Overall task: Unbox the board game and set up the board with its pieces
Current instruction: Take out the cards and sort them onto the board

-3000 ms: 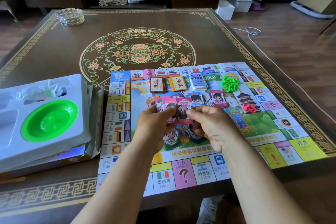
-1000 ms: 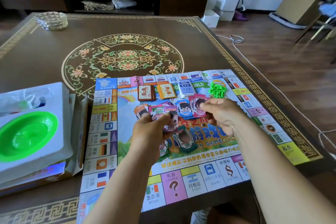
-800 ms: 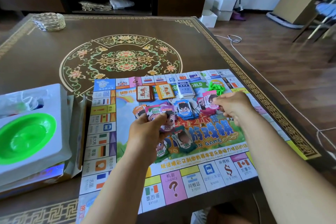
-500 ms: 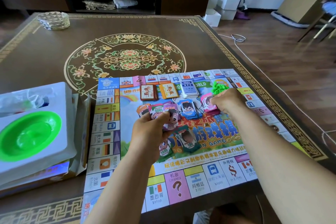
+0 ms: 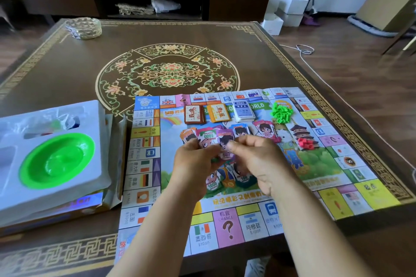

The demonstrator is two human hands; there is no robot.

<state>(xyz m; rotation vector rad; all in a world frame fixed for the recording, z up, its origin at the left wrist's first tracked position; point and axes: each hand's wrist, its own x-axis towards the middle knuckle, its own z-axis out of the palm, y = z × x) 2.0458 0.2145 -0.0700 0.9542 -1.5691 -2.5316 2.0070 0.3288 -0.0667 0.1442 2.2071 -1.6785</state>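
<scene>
The game board (image 5: 364,195) lies flat on the table's near right part. Over its middle, my left hand (image 5: 194,165) grips a fan of play-money notes (image 5: 208,137). My right hand (image 5: 258,164) meets it, fingertips pinching the purple note (image 5: 225,140) at the fan's right edge. On the board lie a pink note pile (image 5: 264,129), blue notes (image 5: 241,130), and more notes (image 5: 227,183) partly hidden under my hands. Three card decks sit in a row: brown (image 5: 194,114), orange (image 5: 218,113), blue (image 5: 244,111). Green houses (image 5: 281,113) and red pieces (image 5: 305,143) are heaped at the right.
The open game box with its white plastic tray (image 5: 94,119) and a green bowl (image 5: 56,161) stands at the left, beside the board. A woven basket (image 5: 84,27) sits at the table's far left corner. A white cable (image 5: 319,69) runs along the floor on the right.
My right hand carried a pink note out to the pile right of the blue notes, left it there, and came back to the fan in my left hand.
</scene>
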